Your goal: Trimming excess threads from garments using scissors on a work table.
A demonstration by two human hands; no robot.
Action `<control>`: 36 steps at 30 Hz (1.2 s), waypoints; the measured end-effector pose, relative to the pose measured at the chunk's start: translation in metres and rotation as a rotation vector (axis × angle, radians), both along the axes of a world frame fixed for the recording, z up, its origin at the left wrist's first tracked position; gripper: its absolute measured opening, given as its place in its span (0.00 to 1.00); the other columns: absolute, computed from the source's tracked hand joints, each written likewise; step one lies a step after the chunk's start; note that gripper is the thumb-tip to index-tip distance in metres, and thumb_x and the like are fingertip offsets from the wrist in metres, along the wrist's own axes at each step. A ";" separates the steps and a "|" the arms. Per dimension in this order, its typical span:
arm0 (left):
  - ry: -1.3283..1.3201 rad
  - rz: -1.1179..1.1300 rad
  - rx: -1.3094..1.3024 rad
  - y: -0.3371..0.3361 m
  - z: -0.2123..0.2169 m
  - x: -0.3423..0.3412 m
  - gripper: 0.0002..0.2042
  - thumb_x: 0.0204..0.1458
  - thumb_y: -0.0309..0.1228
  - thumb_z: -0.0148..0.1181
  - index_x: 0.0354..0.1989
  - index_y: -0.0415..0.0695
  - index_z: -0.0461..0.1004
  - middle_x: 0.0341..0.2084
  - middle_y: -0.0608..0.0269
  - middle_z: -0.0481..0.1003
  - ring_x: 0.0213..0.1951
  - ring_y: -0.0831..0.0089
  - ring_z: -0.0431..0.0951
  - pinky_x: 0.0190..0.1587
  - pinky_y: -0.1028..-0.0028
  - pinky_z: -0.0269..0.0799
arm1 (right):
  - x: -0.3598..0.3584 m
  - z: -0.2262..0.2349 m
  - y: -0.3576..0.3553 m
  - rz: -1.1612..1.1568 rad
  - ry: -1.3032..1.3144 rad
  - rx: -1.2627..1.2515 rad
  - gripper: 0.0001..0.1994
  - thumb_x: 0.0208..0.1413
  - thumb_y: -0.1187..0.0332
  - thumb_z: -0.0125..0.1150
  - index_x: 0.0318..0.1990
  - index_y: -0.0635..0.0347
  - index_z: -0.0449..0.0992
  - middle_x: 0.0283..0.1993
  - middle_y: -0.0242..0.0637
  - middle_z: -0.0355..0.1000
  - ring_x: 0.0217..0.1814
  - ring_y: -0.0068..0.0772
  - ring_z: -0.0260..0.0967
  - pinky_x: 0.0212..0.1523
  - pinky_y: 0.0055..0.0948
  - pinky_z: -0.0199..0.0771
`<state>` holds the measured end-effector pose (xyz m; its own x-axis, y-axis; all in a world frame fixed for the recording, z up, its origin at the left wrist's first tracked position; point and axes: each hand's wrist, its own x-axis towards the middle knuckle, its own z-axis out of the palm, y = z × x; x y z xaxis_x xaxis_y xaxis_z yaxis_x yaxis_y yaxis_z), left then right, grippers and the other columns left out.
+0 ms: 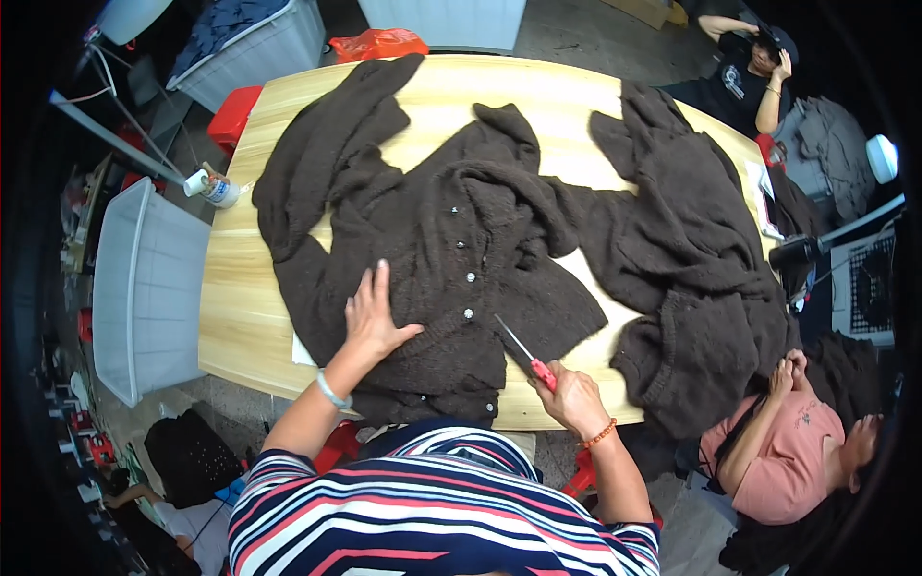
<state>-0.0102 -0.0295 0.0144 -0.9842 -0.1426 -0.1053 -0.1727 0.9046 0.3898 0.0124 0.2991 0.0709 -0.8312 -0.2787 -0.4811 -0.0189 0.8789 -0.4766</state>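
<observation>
A dark brown knitted cardigan [413, 230] is spread across the wooden table, a row of shiny round buttons [471, 277] running down its front. My left hand [373, 317] lies on the knit to the left of the buttons, fingers spread, holding nothing. In my right hand [574, 398], close to the near edge, is a pair of red-handled scissors [544, 373]. Their thin metal blades point up and left toward the lowest button of the row, over the cardigan's lower right part. Whether the tip touches the cloth I cannot tell.
More dark brown knitwear [701, 240] covers the table's [240, 317] right side. A white-capped bottle [219, 190] stands at its left edge. Grey bins [154, 298] stand left and behind. One person [749, 77] sits far right, another in pink [783, 442] near right.
</observation>
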 end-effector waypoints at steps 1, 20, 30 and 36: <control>-0.232 0.006 0.008 -0.009 0.012 -0.002 0.57 0.33 0.45 0.75 0.71 0.45 0.44 0.57 0.42 0.64 0.55 0.48 0.67 0.55 0.52 0.62 | 0.002 -0.001 0.002 0.013 0.006 -0.024 0.15 0.57 0.56 0.58 0.40 0.58 0.73 0.27 0.53 0.74 0.33 0.56 0.74 0.37 0.49 0.71; 0.076 -0.504 1.100 0.099 0.217 -0.070 0.15 0.50 0.22 0.56 0.47 0.35 0.69 0.40 0.63 0.73 0.43 0.77 0.72 0.50 0.78 0.64 | -0.028 -0.017 -0.030 0.205 0.232 -0.316 0.13 0.49 0.62 0.62 0.35 0.63 0.74 0.27 0.51 0.75 0.36 0.54 0.75 0.36 0.46 0.75; -0.042 -1.428 1.319 0.251 0.257 -0.059 0.19 0.41 0.19 0.67 0.43 0.29 0.69 0.35 0.49 0.74 0.34 0.58 0.75 0.38 0.67 0.70 | -0.007 -0.032 0.139 -0.110 0.902 -0.351 0.23 0.58 0.62 0.54 0.60 0.60 0.65 0.58 0.48 0.65 0.60 0.40 0.64 0.55 0.38 0.66; 0.037 -1.535 1.355 0.384 0.259 -0.078 0.30 0.48 0.27 0.67 0.58 0.28 0.61 0.52 0.48 0.70 0.53 0.63 0.71 0.55 0.68 0.65 | 0.086 -0.028 0.335 -0.401 0.830 -0.220 0.25 0.61 0.62 0.52 0.64 0.59 0.60 0.67 0.46 0.55 0.68 0.38 0.53 0.66 0.37 0.54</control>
<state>-0.0879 0.3547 0.2734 -0.2000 0.7675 0.6091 0.3110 -0.5398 0.7823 0.0986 0.6338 0.0429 -0.9376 0.0881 0.3364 -0.1423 0.7854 -0.6024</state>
